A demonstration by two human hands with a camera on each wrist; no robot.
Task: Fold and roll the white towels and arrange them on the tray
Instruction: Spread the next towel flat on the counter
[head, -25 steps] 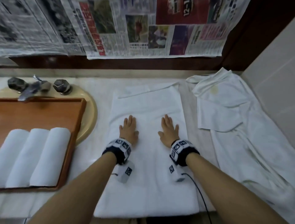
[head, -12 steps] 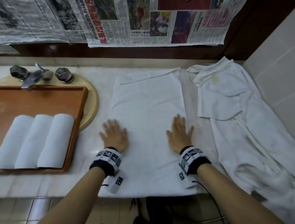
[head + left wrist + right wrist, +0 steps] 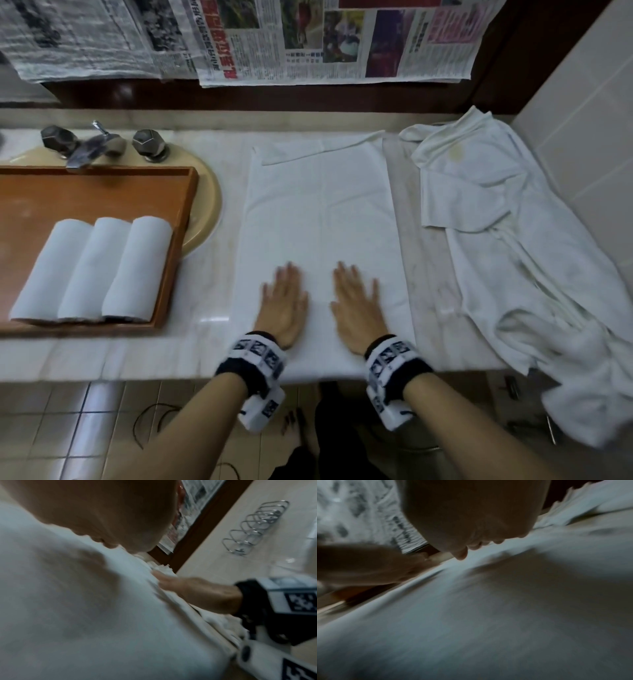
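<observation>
My left hand [image 3: 282, 303] and my right hand [image 3: 356, 305] lie flat with straight fingers on the near part of the folded white towel [image 3: 320, 219], gripping nothing. The towel lies on the tabletop [image 3: 209, 329], between the tray [image 3: 102, 192] with three rolled towels [image 3: 94, 270] and a loose pile of towels [image 3: 513, 240]. To smooth well, I think I should press lightly, push the creases outward, and align the edges before I roll.
</observation>
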